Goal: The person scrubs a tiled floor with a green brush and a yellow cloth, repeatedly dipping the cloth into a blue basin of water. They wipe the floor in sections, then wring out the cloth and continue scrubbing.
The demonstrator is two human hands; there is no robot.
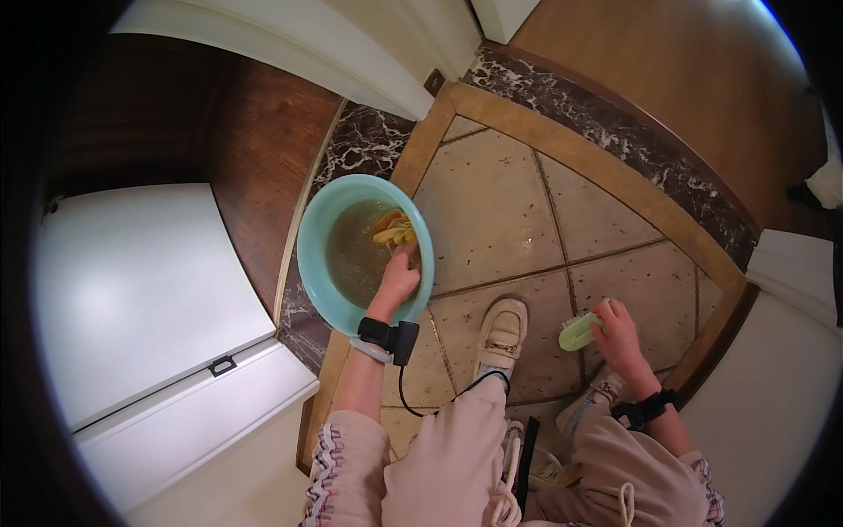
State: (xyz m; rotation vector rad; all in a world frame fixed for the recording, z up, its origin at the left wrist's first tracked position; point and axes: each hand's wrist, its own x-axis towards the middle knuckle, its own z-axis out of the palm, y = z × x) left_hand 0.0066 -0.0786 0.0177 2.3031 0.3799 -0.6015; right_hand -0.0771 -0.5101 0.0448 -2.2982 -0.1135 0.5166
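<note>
A pale turquoise plastic basin point(363, 317) of cloudy water stands at the left, over the border of the tiled floor. My left hand point(398, 277) reaches down inside it by the right wall. Its fingers are on a wet, bunched yellow cloth point(395, 230); some fingertips are hidden. At the right, my right hand point(618, 332) grips a light green scrubbing brush point(579, 331), held low over the tiles point(490, 204). The brush's white bristles face up and left, away from my palm.
My beige loafer point(504, 332) is planted between the hands. Dark specks dot the tiles. A white door panel point(145, 290) lies left of the basin, and a white door frame point(395, 59) rises beyond it. Dark marble strips point(593, 125) edge the floor. A black cable point(411, 402) hangs from my left wrist.
</note>
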